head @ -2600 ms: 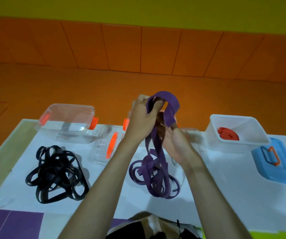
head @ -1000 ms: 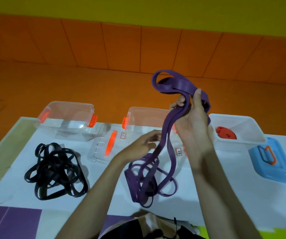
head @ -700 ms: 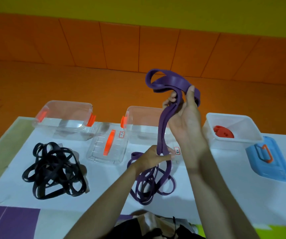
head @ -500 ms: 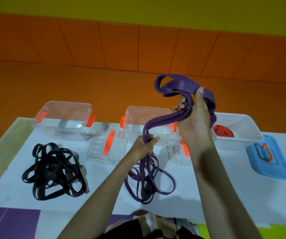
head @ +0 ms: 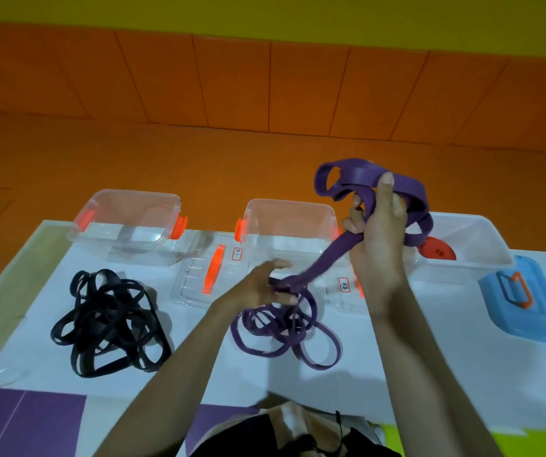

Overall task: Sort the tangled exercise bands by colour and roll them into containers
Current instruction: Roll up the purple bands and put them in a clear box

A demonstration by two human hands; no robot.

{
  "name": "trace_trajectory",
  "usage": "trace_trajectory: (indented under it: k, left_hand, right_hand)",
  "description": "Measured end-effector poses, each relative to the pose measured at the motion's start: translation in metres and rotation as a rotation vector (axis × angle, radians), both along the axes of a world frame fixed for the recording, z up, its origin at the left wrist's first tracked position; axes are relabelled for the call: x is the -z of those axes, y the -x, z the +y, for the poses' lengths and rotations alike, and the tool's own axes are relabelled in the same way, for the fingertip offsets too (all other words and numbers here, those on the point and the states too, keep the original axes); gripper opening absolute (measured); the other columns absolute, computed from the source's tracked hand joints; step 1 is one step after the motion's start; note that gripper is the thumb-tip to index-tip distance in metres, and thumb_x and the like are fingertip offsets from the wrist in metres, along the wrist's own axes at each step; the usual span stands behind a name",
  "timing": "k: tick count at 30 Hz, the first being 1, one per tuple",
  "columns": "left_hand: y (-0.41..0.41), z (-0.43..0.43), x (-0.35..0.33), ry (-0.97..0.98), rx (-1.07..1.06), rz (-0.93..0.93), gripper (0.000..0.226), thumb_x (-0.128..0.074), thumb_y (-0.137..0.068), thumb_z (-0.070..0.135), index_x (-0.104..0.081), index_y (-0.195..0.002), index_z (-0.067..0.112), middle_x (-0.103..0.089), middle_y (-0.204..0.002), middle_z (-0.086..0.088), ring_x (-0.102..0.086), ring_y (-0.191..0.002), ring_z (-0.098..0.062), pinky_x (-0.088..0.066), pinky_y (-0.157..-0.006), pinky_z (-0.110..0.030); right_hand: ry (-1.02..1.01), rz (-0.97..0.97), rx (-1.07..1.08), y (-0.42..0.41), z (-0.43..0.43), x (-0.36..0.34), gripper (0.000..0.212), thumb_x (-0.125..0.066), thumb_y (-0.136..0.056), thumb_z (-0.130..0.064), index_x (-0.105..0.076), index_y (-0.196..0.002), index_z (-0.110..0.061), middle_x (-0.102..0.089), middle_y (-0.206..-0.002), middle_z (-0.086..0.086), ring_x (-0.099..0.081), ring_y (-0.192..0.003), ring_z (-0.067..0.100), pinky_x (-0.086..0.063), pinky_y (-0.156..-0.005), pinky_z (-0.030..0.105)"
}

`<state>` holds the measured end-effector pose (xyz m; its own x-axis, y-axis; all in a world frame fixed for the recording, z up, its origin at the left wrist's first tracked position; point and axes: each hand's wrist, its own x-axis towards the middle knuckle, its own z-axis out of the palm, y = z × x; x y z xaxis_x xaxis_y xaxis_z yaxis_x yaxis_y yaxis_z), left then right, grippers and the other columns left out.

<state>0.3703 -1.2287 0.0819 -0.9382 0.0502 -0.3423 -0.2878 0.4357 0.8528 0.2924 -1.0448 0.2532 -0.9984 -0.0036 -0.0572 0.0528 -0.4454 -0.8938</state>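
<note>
My right hand is raised above the table and grips a bundle of looped purple bands. A purple strand runs down from it to my left hand, which pinches the strand just above the purple tangle lying on the white table. A separate tangle of black bands lies at the left. A rolled red band sits in the white container at the right.
Two clear containers with orange clips stand at the back, one at the left and one in the middle. Clear lids lie beside them. A blue lid rests at the far right. The table's left edge is near.
My left hand has slid down the purple strand toward the tangle. My right hand has stayed raised with the looped bundle, shifting slightly right.
</note>
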Motion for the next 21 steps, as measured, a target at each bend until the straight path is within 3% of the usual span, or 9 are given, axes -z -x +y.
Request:
trace_trajectory:
  k: [2, 4, 6, 9, 10, 13, 16, 18, 21]
  left_hand:
    - [-0.016, -0.011, 0.047, 0.273, 0.111, -0.109, 0.117, -0.098, -0.052, 0.056, -0.036, -0.151, 0.046, -0.045, -0.152, 0.01, -0.05, -0.139, -0.02, -0.046, -0.114, -0.043]
    - [-0.035, -0.02, 0.096, 0.513, 0.199, -0.19, 0.129, -0.094, -0.049, 0.055, -0.02, -0.155, 0.052, -0.028, -0.165, 0.006, -0.031, -0.151, -0.029, -0.037, -0.118, -0.057]
    - [-0.05, -0.02, 0.12, 0.423, 0.052, -0.205, 0.119, -0.091, -0.061, 0.048, -0.018, -0.155, 0.054, -0.035, -0.164, 0.007, -0.035, -0.15, -0.032, -0.04, -0.115, -0.061]
    - [-0.064, -0.013, 0.123, 0.283, -0.295, -0.135, 0.098, -0.088, -0.08, 0.037, -0.028, -0.158, 0.033, -0.055, -0.145, 0.007, -0.061, -0.121, -0.022, -0.057, -0.095, -0.029]
    - [-0.067, -0.01, 0.124, 0.263, -0.384, -0.174, 0.086, -0.084, -0.086, 0.036, -0.033, -0.155, 0.025, -0.057, -0.142, 0.003, -0.064, -0.114, -0.022, -0.06, -0.087, -0.027]
    - [-0.083, -0.013, 0.144, 0.331, -0.455, -0.247, 0.11, -0.093, -0.072, 0.033, -0.029, -0.161, 0.024, -0.045, -0.158, -0.009, -0.049, -0.139, -0.038, -0.052, -0.106, -0.053]
    - [-0.094, -0.007, 0.155, 0.505, -0.551, -0.196, 0.072, -0.087, -0.077, 0.02, -0.054, -0.14, 0.027, -0.05, -0.148, -0.01, -0.055, -0.128, -0.039, -0.055, -0.098, -0.053]
    - [-0.095, -0.001, 0.153, 0.436, -0.609, -0.192, 0.052, -0.078, -0.086, 0.016, -0.051, -0.128, 0.03, -0.063, -0.123, -0.006, -0.068, -0.103, -0.03, -0.062, -0.085, -0.045]
    - [-0.096, 0.004, 0.148, 0.451, -0.656, -0.203, 0.03, -0.061, -0.097, 0.011, -0.039, -0.112, 0.026, -0.062, -0.104, -0.005, -0.066, -0.087, -0.029, -0.056, -0.075, -0.042]
  right_hand:
    - [-0.003, 0.034, -0.015, -0.002, -0.001, 0.002, 0.043, -0.043, -0.113, -0.037, -0.057, -0.081, -0.011, -0.052, -0.064, 0.001, -0.032, -0.047, 0.013, -0.03, -0.046, 0.025]
    - [-0.041, 0.021, -0.006, -0.003, -0.003, 0.007, 0.044, -0.043, -0.113, -0.037, -0.057, -0.08, -0.011, -0.055, -0.063, 0.001, -0.033, -0.046, 0.013, -0.03, -0.045, 0.025]
    - [-0.051, 0.002, -0.007, -0.003, -0.002, 0.015, 0.044, -0.044, -0.113, -0.036, -0.057, -0.079, -0.011, -0.056, -0.062, 0.001, -0.034, -0.046, 0.013, -0.03, -0.046, 0.025]
    - [-0.061, -0.005, -0.004, -0.007, -0.002, 0.021, 0.041, -0.044, -0.113, -0.035, -0.058, -0.082, -0.011, -0.054, -0.064, 0.003, -0.036, -0.046, 0.012, -0.031, -0.046, 0.025]
    - [-0.072, -0.007, 0.002, -0.008, -0.003, 0.022, 0.042, -0.044, -0.113, -0.035, -0.058, -0.082, -0.011, -0.054, -0.064, 0.003, -0.036, -0.047, 0.012, -0.031, -0.047, 0.024]
    - [-0.094, -0.002, 0.033, -0.007, -0.002, 0.02, 0.045, -0.043, -0.113, -0.035, -0.058, -0.077, -0.013, -0.053, -0.064, 0.002, -0.036, -0.048, 0.013, -0.029, -0.048, 0.026]
    - [-0.098, 0.001, 0.039, -0.006, -0.001, 0.015, 0.046, -0.043, -0.113, -0.036, -0.057, -0.075, -0.014, -0.05, -0.064, 0.004, -0.033, -0.051, 0.015, -0.028, -0.049, 0.027]
    - [-0.095, -0.018, 0.043, -0.006, 0.0, 0.011, 0.046, -0.043, -0.113, -0.036, -0.059, -0.075, -0.014, -0.053, -0.063, 0.002, -0.033, -0.05, 0.014, -0.028, -0.05, 0.028]
    - [-0.088, -0.03, 0.05, -0.004, 0.002, 0.008, 0.05, -0.043, -0.113, -0.037, -0.065, -0.072, -0.018, -0.057, -0.061, 0.0, -0.035, -0.048, 0.012, -0.029, -0.05, 0.027]
